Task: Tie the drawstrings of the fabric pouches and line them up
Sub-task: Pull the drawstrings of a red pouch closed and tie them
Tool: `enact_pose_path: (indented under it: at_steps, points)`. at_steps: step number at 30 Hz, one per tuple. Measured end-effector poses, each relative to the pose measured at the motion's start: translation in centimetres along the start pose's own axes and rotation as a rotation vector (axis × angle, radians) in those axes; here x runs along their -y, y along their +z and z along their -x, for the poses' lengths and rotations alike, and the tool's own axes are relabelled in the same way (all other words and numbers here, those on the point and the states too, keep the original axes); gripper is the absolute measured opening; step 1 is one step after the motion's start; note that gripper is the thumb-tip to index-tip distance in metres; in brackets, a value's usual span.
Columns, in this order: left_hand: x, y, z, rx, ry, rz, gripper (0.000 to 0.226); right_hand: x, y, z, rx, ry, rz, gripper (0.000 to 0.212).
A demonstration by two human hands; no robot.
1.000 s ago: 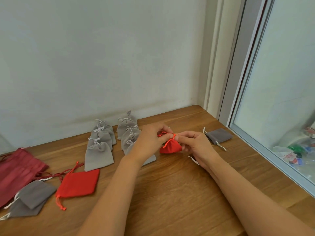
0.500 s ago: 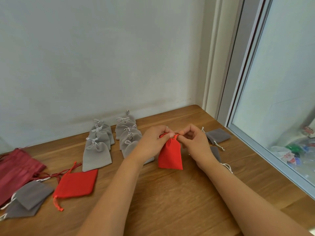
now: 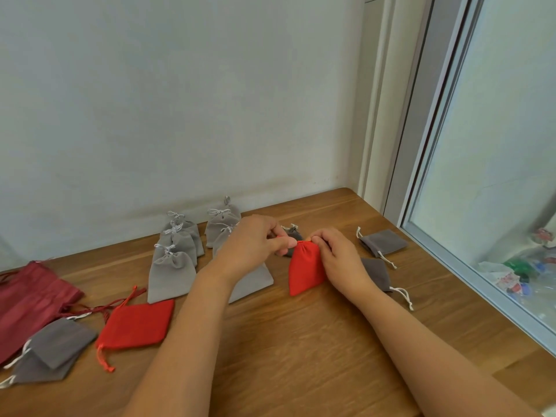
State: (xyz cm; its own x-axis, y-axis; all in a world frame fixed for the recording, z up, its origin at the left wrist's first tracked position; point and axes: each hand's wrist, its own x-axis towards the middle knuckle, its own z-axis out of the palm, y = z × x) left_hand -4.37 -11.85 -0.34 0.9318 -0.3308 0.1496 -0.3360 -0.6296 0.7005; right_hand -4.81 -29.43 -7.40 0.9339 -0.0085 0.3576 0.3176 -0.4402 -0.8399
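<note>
So the red pouch [image 3: 305, 269] lies on the bench [image 3: 301, 350], long axis far-to-near with its gathered neck at the far end. The left grip [image 3: 255, 242] and right grip [image 3: 337, 257] both pinch that neck, one per side.

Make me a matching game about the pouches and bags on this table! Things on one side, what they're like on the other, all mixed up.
Things:
1 right red pouch
2 left red pouch
3 maroon bag
4 light grey pouches

What they're like:
A lined up in two rows
B top bunched, being held
C farthest left
D lying flat, cord loose

Pairs: 1-B, 2-D, 3-C, 4-A.
</note>
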Motion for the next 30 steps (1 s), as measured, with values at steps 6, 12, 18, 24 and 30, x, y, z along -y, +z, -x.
enact_pose_path:
  at_steps: [6, 12, 18, 24, 30]
  points:
    - [-1.5, -0.7, 0.6, 0.168, 0.043, 0.009, 0.017, -0.3, 0.1, 0.3, 0.03, -0.028, 0.003, 0.023]
    - [-0.2, -0.6, 0.4, 0.115, -0.078, 0.257, 0.019, -0.2, 0.2, 0.2, -0.066, -0.052, 0.041, 0.023]
    - [0.5, -0.5, 0.0, -0.032, -0.238, 0.46, 0.021, -0.4, 0.6, 0.4, -0.013, -0.173, 0.133, 0.022]
    - [0.4, 1.0, -0.2, -0.221, -0.238, 0.714, 0.04, 0.2, 0.3, 0.7, 0.017, -0.127, 0.056, 0.027]
    - [0.1, 1.4, -0.2, -0.333, -0.16, 0.711, 0.036, 0.2, 0.2, 0.6, 0.08, -0.004, -0.063, 0.024]
